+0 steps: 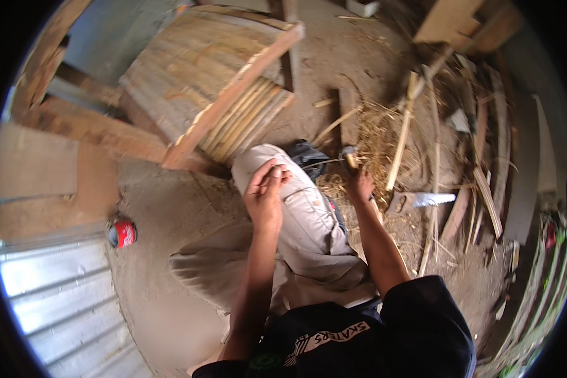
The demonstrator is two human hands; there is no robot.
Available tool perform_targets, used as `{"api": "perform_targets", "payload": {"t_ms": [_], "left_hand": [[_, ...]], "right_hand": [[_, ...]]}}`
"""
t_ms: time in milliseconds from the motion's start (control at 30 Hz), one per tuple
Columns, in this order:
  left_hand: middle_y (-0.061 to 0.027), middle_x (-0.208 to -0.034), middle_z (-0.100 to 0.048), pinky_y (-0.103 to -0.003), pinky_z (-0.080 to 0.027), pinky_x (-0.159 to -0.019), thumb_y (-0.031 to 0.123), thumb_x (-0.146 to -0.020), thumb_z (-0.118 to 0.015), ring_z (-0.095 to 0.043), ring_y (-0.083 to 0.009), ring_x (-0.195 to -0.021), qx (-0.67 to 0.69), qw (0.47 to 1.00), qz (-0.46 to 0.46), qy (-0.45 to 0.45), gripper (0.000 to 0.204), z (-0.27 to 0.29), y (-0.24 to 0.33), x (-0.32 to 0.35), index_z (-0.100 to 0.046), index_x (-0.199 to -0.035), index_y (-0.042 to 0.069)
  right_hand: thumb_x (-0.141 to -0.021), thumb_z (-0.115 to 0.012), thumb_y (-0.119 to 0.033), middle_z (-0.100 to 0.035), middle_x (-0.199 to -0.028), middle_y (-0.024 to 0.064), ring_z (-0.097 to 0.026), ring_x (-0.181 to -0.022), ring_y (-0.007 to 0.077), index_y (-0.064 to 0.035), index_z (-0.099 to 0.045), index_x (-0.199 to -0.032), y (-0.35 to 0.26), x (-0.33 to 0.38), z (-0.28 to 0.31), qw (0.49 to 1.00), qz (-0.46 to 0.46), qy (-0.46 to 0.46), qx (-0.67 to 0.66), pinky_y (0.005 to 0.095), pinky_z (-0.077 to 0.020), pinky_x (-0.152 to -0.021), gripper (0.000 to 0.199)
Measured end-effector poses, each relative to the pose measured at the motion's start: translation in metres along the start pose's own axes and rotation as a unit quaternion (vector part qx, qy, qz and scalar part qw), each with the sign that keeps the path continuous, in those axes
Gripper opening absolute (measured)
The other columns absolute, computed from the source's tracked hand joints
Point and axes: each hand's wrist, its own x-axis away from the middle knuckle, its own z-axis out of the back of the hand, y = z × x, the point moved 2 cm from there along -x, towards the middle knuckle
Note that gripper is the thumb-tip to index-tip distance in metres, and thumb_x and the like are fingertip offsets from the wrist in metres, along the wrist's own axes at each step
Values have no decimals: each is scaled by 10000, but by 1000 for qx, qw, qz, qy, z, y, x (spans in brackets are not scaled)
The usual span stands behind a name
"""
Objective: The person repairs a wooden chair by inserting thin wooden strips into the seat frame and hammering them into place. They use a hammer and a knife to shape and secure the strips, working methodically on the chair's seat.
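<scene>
On dirt floor, head view: person seated, knee (296, 189) in light trousers raised. Left hand (266, 192) hovers above knee, fingers pinched together on something too small to tell. Right hand (361, 187) clenched round hammer (348, 154) handle, head up, over straw pile (372, 135). Handsaw (422, 200) lies just right of right hand, among bamboo sticks (402, 135). Wood-and-bamboo panel (220, 82) leans ahead of knee. Red can (122, 234) lies well left, beside corrugated sheet (63, 296).

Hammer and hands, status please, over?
Right hand shut on hammer above straw pile. Left hand resting on raised knee, fingers curled, contents unclear. Handsaw lying close right.
</scene>
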Motion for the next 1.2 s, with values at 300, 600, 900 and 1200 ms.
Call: {"api": "perform_targets", "payload": {"t_ms": [300,600,900,1200], "left_hand": [[-171,-1050,-691,-377,-577,-864,125,-966,-650,-696,-244,-937,-54,979,-168,106,241,75,108,-27,-618,-1154,-24],[-128,-1293,-636,-457,-428,-1060,85,-934,-623,-507,-326,-1322,-651,633,-419,-25,58,86,158,-68,-623,-992,78],[-183,-1372,-578,-458,-408,-1066,91,-932,-620,-529,-338,-1301,-640,647,-414,-6,56,92,146,-80,-573,-956,72],[-179,-1421,-545,-466,-396,-1081,45,-902,-649,-489,-382,-1333,-568,719,-396,-63,104,101,146,-80,-614,-997,22]], "right_hand": [[-982,-493,-346,-662,-840,282,-642,-833,503,29,-589,-1017,-28,-20,44,985,133,10,-111,560,-509,-714,389],[-983,-618,-372,-507,-618,-20,-441,-480,65,-21,-584,-898,-213,26,228,827,125,-67,-544,261,-355,-421,362],[-969,-671,-184,-533,-692,-40,-405,-489,14,-25,-561,-984,-334,106,223,696,158,-167,-680,212,-295,-407,194],[-875,-727,-63,-600,-842,19,-569,-702,104,3,-563,-1011,-409,131,192,736,301,-90,-600,259,-475,-602,223]]}}
